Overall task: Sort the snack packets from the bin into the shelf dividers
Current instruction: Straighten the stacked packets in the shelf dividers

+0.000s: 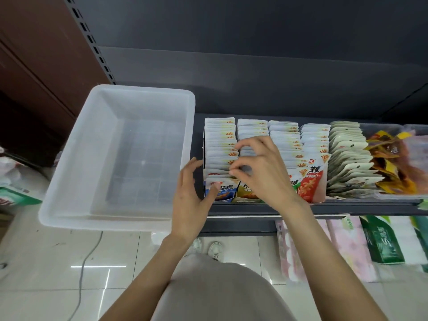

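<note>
hands [231,177] over shelved packets [221,147], bin [69,181] left

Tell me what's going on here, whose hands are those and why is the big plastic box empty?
A person wears a camera on their head, so you look down at their own two hands. The clear bin sits on the shelf and shows nothing inside. The snack packets stand in rows on the shelf. The right hand reaches over the rows, fingers curled at the packet tops; a firm grip is hard to tell. The left hand hangs open beside the leftmost row.
</note>
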Demonstrator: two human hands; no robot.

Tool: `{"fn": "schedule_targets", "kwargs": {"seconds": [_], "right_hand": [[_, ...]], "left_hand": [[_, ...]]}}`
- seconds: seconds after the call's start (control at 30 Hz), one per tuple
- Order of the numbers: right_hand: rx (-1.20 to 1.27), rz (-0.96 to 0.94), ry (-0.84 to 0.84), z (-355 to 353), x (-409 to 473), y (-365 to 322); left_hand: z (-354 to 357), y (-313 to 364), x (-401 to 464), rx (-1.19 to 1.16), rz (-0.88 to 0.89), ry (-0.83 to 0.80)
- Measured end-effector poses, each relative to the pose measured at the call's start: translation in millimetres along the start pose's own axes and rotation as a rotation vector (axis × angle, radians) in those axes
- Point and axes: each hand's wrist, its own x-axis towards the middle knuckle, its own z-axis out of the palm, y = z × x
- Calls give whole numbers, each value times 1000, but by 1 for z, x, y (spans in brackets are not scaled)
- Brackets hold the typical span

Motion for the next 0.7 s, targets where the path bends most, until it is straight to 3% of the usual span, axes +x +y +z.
{"fn": "schedule_targets", "kwargs": {"seconds": [0.1, 0.3, 0.4, 0.57, 0.7], "right_hand": [[15, 14, -80, -4, 10, 1], [11, -23, -173, -10, 22, 9], [-71, -37, -159, -11, 21, 10], [-27, 45, -67, 1, 8, 9], [7, 61, 10, 8, 1, 6]], "left_hand": [[-1, -6, 5, 123, 169, 61], [-10, -8, 19, 118, 231, 13], [-7, -8, 26, 27, 175, 4], [16, -10, 18, -428, -70, -107], [22, -16, 19, -323, -95, -208]]}}
